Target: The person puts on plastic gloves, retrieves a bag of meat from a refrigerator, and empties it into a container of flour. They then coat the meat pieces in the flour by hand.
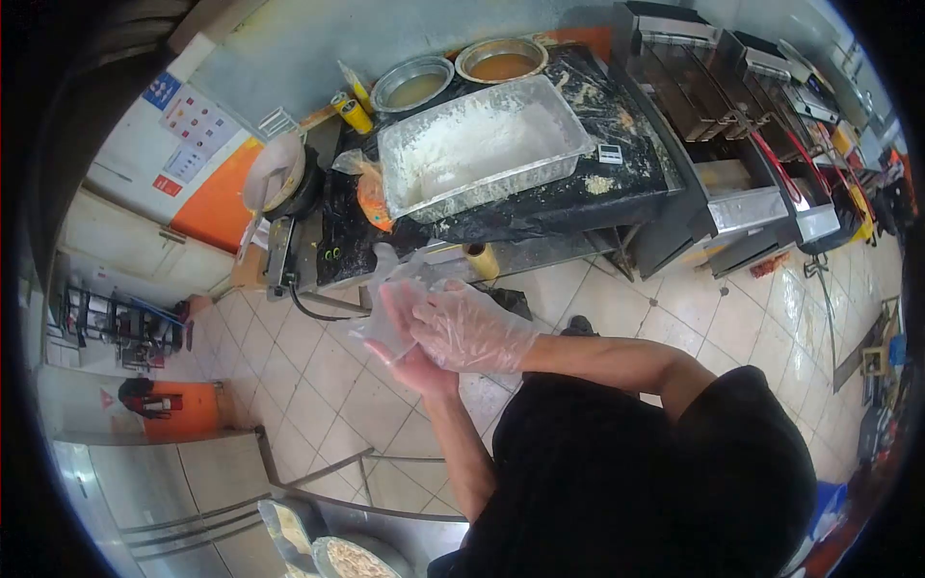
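My right hand [472, 328] wears a clear plastic glove. Its bent fingers grip a second clear plastic glove [390, 284] at my left hand. My left hand [414, 361] is palm up with its fingers stretched out, partly inside that loose glove; its wrist is bare. Both hands meet in the air before the black-covered table [462, 229]. On that table stands a large metal tray [501, 188] of white flour-like powder. Beside the tray lies a plastic bag with orange contents [374, 200].
Behind the tray sit two metal bowls of liquid, one pale [414, 85], one brownish [501, 65]. A yellow can [355, 114] and a small timer [610, 154] are also on the table. Deep fryers [713, 183] stand right. A bowl of food [352, 559] is at the bottom.
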Motion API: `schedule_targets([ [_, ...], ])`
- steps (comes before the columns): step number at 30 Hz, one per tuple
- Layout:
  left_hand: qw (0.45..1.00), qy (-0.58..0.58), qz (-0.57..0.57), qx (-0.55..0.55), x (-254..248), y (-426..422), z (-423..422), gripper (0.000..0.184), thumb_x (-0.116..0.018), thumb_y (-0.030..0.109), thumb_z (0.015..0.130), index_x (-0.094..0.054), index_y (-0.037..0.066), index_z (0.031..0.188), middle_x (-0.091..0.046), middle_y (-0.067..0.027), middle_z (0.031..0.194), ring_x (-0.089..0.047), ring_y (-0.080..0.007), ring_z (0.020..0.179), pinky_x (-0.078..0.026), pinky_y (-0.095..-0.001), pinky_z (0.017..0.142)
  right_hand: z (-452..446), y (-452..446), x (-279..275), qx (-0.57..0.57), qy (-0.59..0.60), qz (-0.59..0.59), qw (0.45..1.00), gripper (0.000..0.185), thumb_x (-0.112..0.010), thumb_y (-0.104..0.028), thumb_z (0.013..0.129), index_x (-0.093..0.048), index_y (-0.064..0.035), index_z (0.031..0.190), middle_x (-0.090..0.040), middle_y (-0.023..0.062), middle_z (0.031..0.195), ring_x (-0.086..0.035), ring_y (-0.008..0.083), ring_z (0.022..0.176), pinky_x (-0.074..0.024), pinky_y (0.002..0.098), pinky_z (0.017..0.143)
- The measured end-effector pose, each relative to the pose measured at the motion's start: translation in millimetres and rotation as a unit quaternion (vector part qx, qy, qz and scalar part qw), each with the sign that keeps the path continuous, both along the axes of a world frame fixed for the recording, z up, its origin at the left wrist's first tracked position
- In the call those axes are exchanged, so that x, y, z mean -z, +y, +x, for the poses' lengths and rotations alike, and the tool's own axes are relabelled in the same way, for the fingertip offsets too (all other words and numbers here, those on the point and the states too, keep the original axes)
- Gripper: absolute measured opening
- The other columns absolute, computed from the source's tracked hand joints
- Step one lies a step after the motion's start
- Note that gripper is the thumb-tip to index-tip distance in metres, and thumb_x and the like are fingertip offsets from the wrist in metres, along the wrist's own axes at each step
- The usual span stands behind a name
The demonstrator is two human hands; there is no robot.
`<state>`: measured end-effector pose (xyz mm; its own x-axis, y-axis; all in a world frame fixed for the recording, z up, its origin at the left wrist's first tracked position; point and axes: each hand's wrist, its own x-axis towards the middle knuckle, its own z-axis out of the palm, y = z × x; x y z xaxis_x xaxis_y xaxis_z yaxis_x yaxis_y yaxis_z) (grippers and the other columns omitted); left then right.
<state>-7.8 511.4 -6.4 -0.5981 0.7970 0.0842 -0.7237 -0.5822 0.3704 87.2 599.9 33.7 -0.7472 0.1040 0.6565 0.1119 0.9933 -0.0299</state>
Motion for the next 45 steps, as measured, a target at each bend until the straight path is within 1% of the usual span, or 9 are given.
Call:
schedule_targets([
  [7, 0.932, 0.216, -0.235, -0.17, 50.1, 21.4, -50.5, 0.066, -0.026, 0.055, 0.106, -0.037, 0.008, 0.151, -0.04, -0.0154, 0.151, -0.038, -0.0321, 0.14, -0.028, -0.0493, 0.118, 6.0, -3.5, 6.2, -0.052, -0.093, -0.09, 0.99, 0.016, -0.064, -0.025, 0.077, -0.063, -0.0096, 0.083, -0.058, 0.0061, 0.094, -0.059, 0.0228, 0.088, -0.0471, 0.0399, 0.072],
  [11, 0.984, 0.062, -0.146, -0.078, -10.5, 22.3, -12.9, 0.065, -0.025, 0.053, 0.106, -0.035, 0.009, 0.153, -0.042, -0.0155, 0.15, -0.038, -0.0305, 0.139, -0.028, -0.0481, 0.118, 1.9, 15.3, -8.9, -0.007, 0.003, -0.066, 0.998, 0.016, -0.064, -0.023, 0.077, -0.063, -0.0086, 0.084, -0.06, 0.0065, 0.098, -0.06, 0.0231, 0.091, -0.0477, 0.0416, 0.074],
  [17, 0.937, 0.271, -0.215, -0.046, -27.1, 19.7, -19.4, 0.071, -0.028, 0.056, 0.105, -0.022, 0.009, 0.157, -0.034, -0.0162, 0.156, -0.033, -0.0297, 0.143, -0.02, -0.0479, 0.122, -4.8, 21.8, 11.6, 0.048, 0.028, -0.051, 0.997, 0.023, -0.06, -0.027, 0.082, -0.066, -0.0046, 0.085, -0.064, 0.0087, 0.081, -0.063, 0.0273, 0.079, -0.0489, 0.045, 0.071],
  [22, 0.935, 0.208, -0.091, -0.271, -36.7, 40.1, -19.4, 0.072, -0.03, 0.052, 0.105, -0.017, 0.004, 0.157, -0.021, -0.0167, 0.162, -0.019, -0.0306, 0.15, -0.017, -0.046, 0.123, -4.3, 8.5, 4.5, 0.024, -0.045, -0.148, 0.988, 0.017, -0.061, -0.022, 0.079, -0.065, -0.0074, 0.086, -0.062, 0.0061, 0.084, -0.065, 0.0231, 0.081, -0.0484, 0.0425, 0.072],
  [28, 0.972, 0.143, 0.179, 0.053, -7.8, 30.0, -38.7, 0.073, -0.024, 0.065, 0.101, -0.023, 0.021, 0.158, -0.022, -0.0124, 0.163, -0.019, -0.0361, 0.15, -0.011, -0.0517, 0.123, 12.5, 11.5, -12.4, 0.048, -0.086, -0.009, 0.995, 0.019, -0.06, -0.023, 0.079, -0.066, -0.0053, 0.082, -0.059, 0.008, 0.082, -0.06, 0.0266, 0.075, -0.0464, 0.0413, 0.066],
  [34, 0.924, 0.214, -0.315, 0.034, 25.2, 45.6, -17.9, 0.068, -0.033, 0.058, 0.103, -0.034, 0.012, 0.154, -0.042, -0.0129, 0.151, -0.04, -0.031, 0.14, -0.033, -0.0452, 0.117, 0.6, 25.4, -12.0, 0.063, 0.017, -0.029, 0.997, 0.023, -0.059, -0.022, 0.08, -0.066, -0.0011, 0.088, -0.058, 0.0102, 0.081, -0.06, 0.0255, 0.08, -0.0466, 0.0411, 0.067],
  [39, 0.954, 0.135, -0.267, 0.001, 31.2, 60.1, -47.4, 0.063, -0.044, 0.051, 0.1, -0.045, 0.001, 0.139, -0.052, -0.0133, 0.142, -0.054, -0.0315, 0.128, -0.046, -0.0447, 0.106, -5.2, 2.4, -6.9, 0.091, -0.001, 0.11, 0.99, 0.044, -0.059, -0.027, 0.082, -0.065, 0.0061, 0.11, -0.067, 0.0157, 0.093, -0.064, 0.0299, 0.085, -0.0476, 0.0448, 0.069],
  [42, 0.963, 0.111, -0.244, -0.016, 28.1, 56.5, -44.0, 0.063, -0.045, 0.051, 0.101, -0.044, 0.003, 0.141, -0.052, -0.0134, 0.142, -0.053, -0.0319, 0.127, -0.045, -0.0447, 0.107, -74.0, -29.6, -8.5, 0.387, 0.263, -0.141, 0.873, 0.059, -0.054, -0.026, 0.09, -0.045, 0.0006, 0.142, -0.057, 0.0288, 0.129, -0.058, 0.0505, 0.109, -0.0497, 0.0523, 0.089],
  [45, 0.969, 0.115, -0.22, -0.006, 19.5, 55.0, -42.1, 0.063, -0.045, 0.051, 0.101, -0.043, 0.005, 0.144, -0.052, -0.0136, 0.141, -0.052, -0.0322, 0.127, -0.044, -0.0447, 0.107, -45.7, -20.5, -4.4, 0.241, 0.159, -0.24, 0.927, 0.072, -0.058, -0.034, 0.089, -0.035, -0.0062, 0.151, -0.048, 0.0293, 0.142, -0.056, 0.0523, 0.113, -0.0501, 0.0536, 0.087],
])
